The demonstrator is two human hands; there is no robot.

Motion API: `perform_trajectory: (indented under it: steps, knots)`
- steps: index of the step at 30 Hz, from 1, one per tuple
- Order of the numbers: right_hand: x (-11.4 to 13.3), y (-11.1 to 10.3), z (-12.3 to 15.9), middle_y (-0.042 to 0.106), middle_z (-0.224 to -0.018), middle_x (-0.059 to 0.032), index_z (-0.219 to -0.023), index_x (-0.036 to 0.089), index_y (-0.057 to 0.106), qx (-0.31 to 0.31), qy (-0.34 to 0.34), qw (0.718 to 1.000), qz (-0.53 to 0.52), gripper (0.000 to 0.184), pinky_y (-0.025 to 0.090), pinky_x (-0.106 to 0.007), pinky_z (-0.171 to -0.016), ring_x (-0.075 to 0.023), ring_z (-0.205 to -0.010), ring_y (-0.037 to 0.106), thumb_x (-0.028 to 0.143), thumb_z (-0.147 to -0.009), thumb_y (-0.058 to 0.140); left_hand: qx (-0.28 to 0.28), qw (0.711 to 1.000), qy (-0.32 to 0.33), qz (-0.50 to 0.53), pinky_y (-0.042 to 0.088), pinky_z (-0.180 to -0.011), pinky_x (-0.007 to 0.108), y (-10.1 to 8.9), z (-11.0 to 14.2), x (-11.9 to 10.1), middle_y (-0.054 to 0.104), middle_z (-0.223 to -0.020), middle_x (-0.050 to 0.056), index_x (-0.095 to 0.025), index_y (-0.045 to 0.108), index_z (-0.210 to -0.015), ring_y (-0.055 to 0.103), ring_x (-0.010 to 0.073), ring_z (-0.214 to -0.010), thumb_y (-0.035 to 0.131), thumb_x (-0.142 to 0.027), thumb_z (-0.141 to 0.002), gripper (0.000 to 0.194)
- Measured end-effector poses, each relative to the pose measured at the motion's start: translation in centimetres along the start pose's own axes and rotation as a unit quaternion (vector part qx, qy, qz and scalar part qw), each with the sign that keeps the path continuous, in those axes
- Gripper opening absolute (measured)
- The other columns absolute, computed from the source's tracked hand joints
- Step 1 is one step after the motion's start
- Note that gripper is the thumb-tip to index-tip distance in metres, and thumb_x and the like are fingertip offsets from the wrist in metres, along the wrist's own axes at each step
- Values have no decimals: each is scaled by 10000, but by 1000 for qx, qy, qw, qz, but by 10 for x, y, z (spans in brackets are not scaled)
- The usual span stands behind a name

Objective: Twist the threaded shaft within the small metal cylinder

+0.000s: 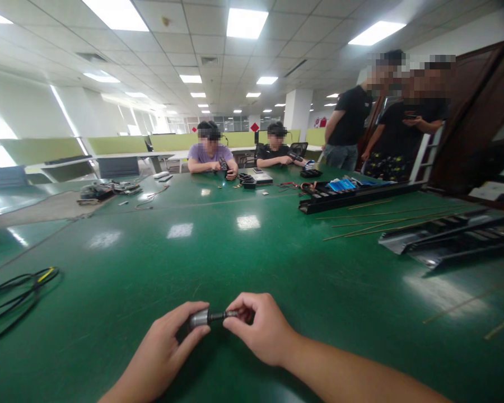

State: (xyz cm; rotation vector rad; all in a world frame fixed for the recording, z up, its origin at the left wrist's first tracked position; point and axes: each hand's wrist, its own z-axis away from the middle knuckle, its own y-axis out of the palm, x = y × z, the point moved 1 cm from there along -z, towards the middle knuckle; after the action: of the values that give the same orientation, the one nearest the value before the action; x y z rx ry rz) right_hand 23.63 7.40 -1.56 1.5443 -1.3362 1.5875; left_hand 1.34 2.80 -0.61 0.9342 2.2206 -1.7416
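Observation:
Between thumb and fingers, my left hand (168,338) grips a short silver metal cylinder (200,318) with a slightly tapered end. A thin dark metal shaft (216,316) comes out of the cylinder's right end, in line with it. My right hand (262,324) pinches the far end of that shaft with thumb and index finger, its other fingers curled behind. Both hands are just above the green table, close to its near side. The fingers cover parts of both pieces, and I cannot tell how the shaft is joined to the cylinder.
A coiled black cable (21,291) lies at left on the green table (201,246). Black metal channels (449,240) and thin rods (382,221) are at right. Two people sit across with handheld tools; two others stand at right. A pile of parts (105,191) lies far left.

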Motion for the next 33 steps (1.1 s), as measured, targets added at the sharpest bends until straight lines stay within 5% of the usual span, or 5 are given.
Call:
perform_trajectory:
  steps: [33]
  knots:
    - [2, 0, -1, 669, -680, -5, -820, 148, 735, -2, 1, 1000, 5, 97, 432, -229, -600, -121, -610, 558, 224, -767, 707, -5, 1000, 2, -4, 575, -908, 295, -3, 1, 4, 738, -1133, 41, -278, 673, -1188, 708, 221, -1025, 593, -426, -936, 303]
